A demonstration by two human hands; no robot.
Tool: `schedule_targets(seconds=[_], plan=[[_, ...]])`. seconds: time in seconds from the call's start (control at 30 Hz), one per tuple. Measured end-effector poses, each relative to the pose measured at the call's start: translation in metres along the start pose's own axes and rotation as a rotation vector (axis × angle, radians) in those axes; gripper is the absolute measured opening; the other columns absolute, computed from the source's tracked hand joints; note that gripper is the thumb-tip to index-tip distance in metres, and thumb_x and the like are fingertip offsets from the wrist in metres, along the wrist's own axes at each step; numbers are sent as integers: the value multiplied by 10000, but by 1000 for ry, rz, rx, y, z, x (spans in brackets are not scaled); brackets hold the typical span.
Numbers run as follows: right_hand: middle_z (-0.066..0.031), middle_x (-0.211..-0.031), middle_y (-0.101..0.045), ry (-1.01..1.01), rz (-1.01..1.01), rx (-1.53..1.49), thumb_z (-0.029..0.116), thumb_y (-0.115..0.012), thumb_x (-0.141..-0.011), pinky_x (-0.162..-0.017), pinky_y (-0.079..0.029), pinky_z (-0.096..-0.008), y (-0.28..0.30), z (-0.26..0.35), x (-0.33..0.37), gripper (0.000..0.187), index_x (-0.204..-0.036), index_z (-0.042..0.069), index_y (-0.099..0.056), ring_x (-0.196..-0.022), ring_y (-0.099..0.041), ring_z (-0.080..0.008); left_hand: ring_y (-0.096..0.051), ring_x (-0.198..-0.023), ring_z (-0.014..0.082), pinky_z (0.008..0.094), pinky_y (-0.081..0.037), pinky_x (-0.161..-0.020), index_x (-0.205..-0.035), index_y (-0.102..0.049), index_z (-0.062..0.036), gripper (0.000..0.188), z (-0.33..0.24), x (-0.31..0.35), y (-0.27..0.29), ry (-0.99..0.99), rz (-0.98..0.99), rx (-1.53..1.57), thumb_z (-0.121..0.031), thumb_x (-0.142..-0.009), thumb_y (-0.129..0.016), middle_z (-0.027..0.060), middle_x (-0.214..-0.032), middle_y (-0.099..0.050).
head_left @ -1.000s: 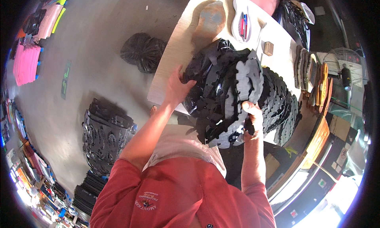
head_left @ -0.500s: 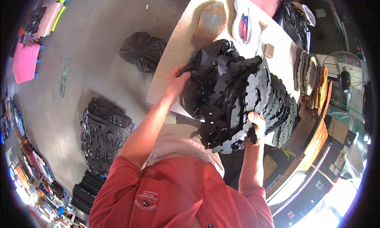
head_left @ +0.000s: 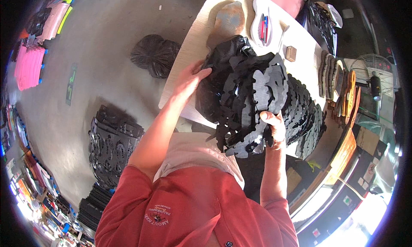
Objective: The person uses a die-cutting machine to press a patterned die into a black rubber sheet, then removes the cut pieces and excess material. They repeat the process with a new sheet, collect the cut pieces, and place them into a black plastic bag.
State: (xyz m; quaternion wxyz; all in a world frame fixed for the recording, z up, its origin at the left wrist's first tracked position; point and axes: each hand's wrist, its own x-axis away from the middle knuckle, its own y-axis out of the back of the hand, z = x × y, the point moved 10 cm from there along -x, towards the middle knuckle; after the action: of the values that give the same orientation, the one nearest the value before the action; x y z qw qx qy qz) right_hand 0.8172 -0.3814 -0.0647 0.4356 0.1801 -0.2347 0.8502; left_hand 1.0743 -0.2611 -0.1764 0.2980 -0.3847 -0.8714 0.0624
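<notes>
A black plastic bag point(head_left: 207, 99) is held at its left side by my left hand point(head_left: 192, 79), with the thumb on the outside and some fingers hidden behind it. My right hand point(head_left: 274, 126) is closed on a bunch of thin black cut-out sheets point(head_left: 259, 92) with scalloped edges, its thumb on top. These sheets lie partly against the bag and inside its mouth, above the near edge of the light table point(head_left: 182, 62). To their right, more scalloped black sheets point(head_left: 304, 114) lie fanned in overlapping rows.
On the table are a rusty flat plate point(head_left: 229, 17), a white tray point(head_left: 256, 26) with pens and a small wooden block point(head_left: 291, 53). A tied black bag point(head_left: 154, 54) and stacked black cut sheets point(head_left: 112, 146) sit on the floor at left. Shaped boards point(head_left: 348, 92) stand at right.
The bunch of black sheets has shifted left into the bag with my right hand, which moved slightly left and up. My left hand has moved slightly up and right on the bag.
</notes>
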Motion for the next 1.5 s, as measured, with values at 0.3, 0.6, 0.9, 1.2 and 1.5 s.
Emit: schedule_targets(seconds=[0.3,0.6,0.9,1.2,1.5], plan=[[-31,-990,-721,-126,122,59,126,-886,-801,-837,-544,-341,-34,-11,-46,367,-1123,46,-728,-894,-671,-173,-612,-1271,172,308,-469,-1105,-1505,-522,18,557,-15,-4,4,-278,-90,99,50,-969,-668,122,-1435,-624],[-62,-1041,-765,-155,196,225,51,-891,-746,-861,-586,-352,-45,-15,-52,440,-1158,17,-741,-902,-715,-184,-522,-1407,298,403,-381,-1187,-1569,-400,52,858,-22,-61,5,-26,-89,-80,-313,-913,-816,222,-1503,-567],[-111,-1102,-768,-163,273,287,40,-903,-728,-866,-617,-379,-60,-31,-86,553,-1242,-3,-702,-932,-733,-228,-678,-1066,136,265,-548,-917,-1382,-650,-46,389,-104,-40,-44,-581,-27,-142,-13,-995,-675,74,-1231,-724],[-51,-1071,-761,-228,234,97,47,-874,-782,-895,-587,-372,-38,-48,-100,480,-1237,25,-721,-934,-720,-221,-683,-1103,141,328,-563,-976,-1386,-623,-30,384,-86,20,-18,-676,-169,-10,-16,-1005,-671,108,-1247,-735],[-83,-1129,-766,-301,118,99,140,-864,-786,-941,-591,-403,-32,-34,-95,513,-1267,53,-711,-987,-735,-250,-701,-939,197,328,-563,-856,-1212,-669,19,419,29,22,43,-136,-151,-662,-237,-919,-827,146,-1018,-735]])
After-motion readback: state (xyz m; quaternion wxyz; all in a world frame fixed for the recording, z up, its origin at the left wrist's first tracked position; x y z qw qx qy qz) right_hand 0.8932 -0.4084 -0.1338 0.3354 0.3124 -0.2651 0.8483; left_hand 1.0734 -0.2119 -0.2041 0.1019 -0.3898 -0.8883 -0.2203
